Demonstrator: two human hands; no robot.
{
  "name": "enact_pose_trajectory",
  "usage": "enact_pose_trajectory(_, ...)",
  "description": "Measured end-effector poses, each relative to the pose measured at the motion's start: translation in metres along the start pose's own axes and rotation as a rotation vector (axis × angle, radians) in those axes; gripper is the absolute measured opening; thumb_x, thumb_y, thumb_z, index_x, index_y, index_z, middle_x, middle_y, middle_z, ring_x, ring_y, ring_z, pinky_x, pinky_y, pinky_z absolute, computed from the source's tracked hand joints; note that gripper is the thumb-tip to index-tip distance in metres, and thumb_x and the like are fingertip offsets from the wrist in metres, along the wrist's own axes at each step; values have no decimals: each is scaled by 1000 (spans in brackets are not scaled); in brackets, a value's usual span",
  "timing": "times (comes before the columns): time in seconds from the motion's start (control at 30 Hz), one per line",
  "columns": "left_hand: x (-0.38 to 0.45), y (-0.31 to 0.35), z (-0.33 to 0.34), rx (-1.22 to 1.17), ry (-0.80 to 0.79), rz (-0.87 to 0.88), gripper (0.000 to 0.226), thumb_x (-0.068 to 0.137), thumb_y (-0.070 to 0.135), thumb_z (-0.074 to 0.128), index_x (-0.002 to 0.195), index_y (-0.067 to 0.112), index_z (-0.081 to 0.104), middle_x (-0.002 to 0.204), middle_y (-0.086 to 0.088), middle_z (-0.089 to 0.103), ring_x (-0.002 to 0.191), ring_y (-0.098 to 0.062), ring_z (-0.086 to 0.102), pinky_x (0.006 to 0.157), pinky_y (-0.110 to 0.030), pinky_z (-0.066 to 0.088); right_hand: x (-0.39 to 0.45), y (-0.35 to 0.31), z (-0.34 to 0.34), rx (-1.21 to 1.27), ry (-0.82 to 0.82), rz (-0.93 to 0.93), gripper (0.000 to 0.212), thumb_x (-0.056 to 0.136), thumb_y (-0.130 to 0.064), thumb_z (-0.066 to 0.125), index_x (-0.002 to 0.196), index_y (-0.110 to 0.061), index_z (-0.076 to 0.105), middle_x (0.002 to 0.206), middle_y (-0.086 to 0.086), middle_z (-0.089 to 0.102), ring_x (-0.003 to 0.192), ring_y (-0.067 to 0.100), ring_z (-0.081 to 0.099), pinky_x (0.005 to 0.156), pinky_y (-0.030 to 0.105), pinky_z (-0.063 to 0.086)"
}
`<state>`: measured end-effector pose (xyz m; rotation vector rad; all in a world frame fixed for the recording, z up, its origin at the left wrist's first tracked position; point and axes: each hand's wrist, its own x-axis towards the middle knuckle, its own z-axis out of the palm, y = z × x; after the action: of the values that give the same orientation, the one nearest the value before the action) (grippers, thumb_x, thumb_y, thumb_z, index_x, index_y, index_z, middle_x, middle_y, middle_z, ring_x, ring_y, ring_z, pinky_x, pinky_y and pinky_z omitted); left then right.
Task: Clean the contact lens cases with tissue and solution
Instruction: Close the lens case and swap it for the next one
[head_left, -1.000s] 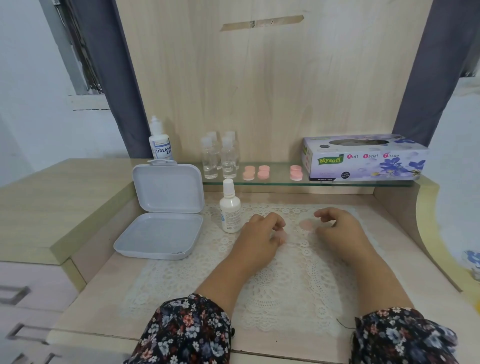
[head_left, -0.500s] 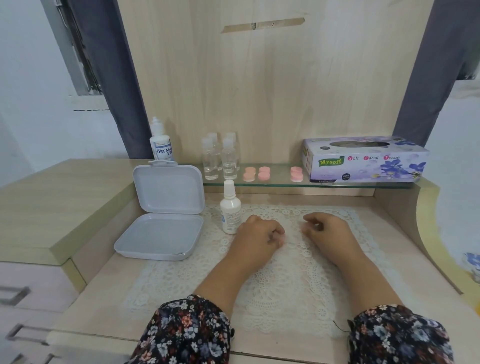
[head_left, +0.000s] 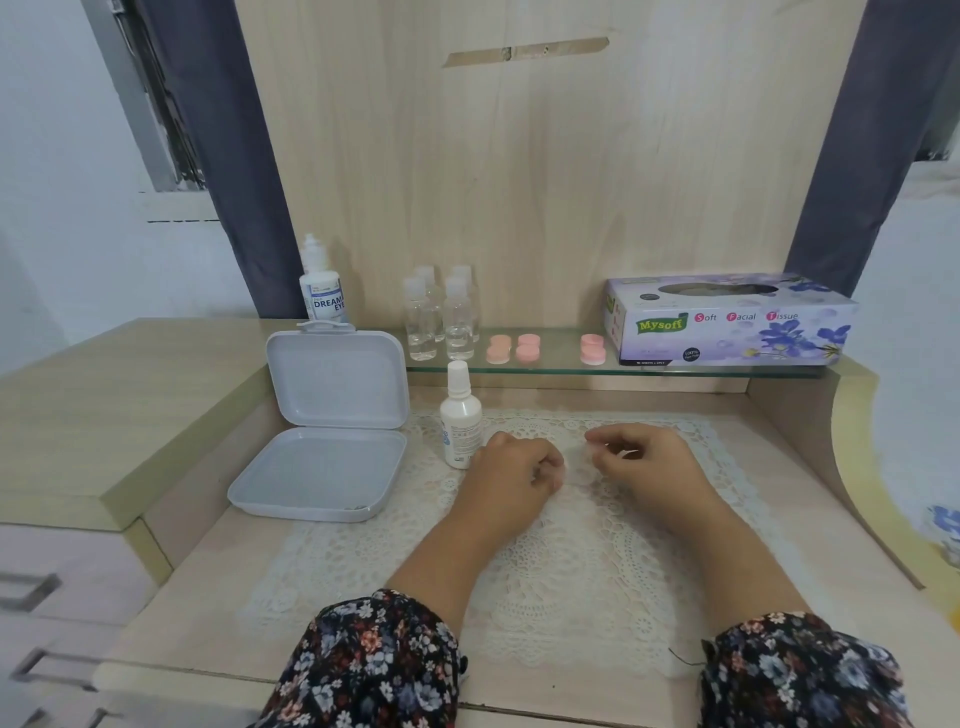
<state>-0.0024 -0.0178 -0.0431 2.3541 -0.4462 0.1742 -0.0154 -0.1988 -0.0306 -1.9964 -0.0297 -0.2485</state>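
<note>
Both hands on the mat (head_left: 571, 582), left (head_left: 511, 470) and right (head_left: 641, 460) curled, fingertips nearly meeting (held item can't be told), bottle (head_left: 460, 423) beside left.

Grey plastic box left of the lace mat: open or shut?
Open. The grey box has its lid upright, leaning back, with the tray's inside exposed.

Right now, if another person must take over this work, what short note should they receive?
Left hand: curled on the lace mat, fingers on something pink; grip unclear.
Right hand: curled beside it; contents unclear.
Small solution bottle: upright, left of the hands.
Pink lens cases: on the glass shelf, next to the tissue box.
Done: no tissue is out.
Left: take tissue, apply solution, wipe the cases.
</note>
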Motion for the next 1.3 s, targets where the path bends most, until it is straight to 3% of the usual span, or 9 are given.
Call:
enact_pose_trajectory(0.13,0,0,0,9,2,8,14,88,32,64,100,37,66,105,3,50,102,-20,54,97,-39,45,-3,-4,1,-20,-68,9,22,86,-11,66,93,-31,74,81,-4,69,52,1,54,58,15,48)
enact_pose_trajectory(0.4,0,0,0,14,-2,5,13,87,32,63,97,41,65,104,3,52,102,-21,53,97,-40,45,-5,-7,0,-76,-142,-3,26,85,-6,64,94,-29,74,64,-15,67,54,-4,58,56,11,45)
enact_pose_trajectory(0.53,0,0,0,11,5,0,15,87,32,63,98,41,65,105,3,52,102,-22,53,96,-41,45,-6,-7,1,-85,-157,-21,28,84,-4,63,94,-27,74,75,-14,69,56,-7,59,56,9,44)
enact_pose_trajectory(0.7,0,1,-1,3,11,9,16,88,29,64,101,38,66,101,6,51,104,-20,52,98,-40,44,-7,-9,0,-84,-185,-31,28,84,-3,62,94,-27,73,65,-15,68,53,-6,59,53,8,43)
enact_pose_trajectory(0.87,-1,4,-2,12,7,24,17,88,26,64,103,34,67,97,7,49,104,-19,52,99,-41,42,-6,-7,1,-109,-195,-46,30,84,-2,62,93,-29,71,70,-12,70,54,-5,60,53,8,44)
enact_pose_trajectory(1.0,-2,5,-3,5,5,15,16,89,27,64,103,34,67,97,8,49,105,-19,51,99,-41,42,-3,-3,3,-148,-183,-61,25,84,-9,66,95,-31,70,85,-6,71,61,-5,61,56,9,45)
enact_pose_trajectory(1.13,-3,6,-4,39,2,42,17,91,27,62,107,29,68,90,13,46,106,-17,51,100,-39,41,-1,-1,4,-208,-148,-90,21,82,-20,73,101,-30,68,92,-10,65,77,2,59,62,9,41)
enact_pose_trajectory(1.3,-1,2,-1,28,0,-2,14,90,34,61,102,40,65,106,3,52,103,-21,53,96,-40,45,0,-1,3,-203,-138,-85,52,76,-20,79,120,-37,56,106,-11,56,90,4,52,69,11,40)
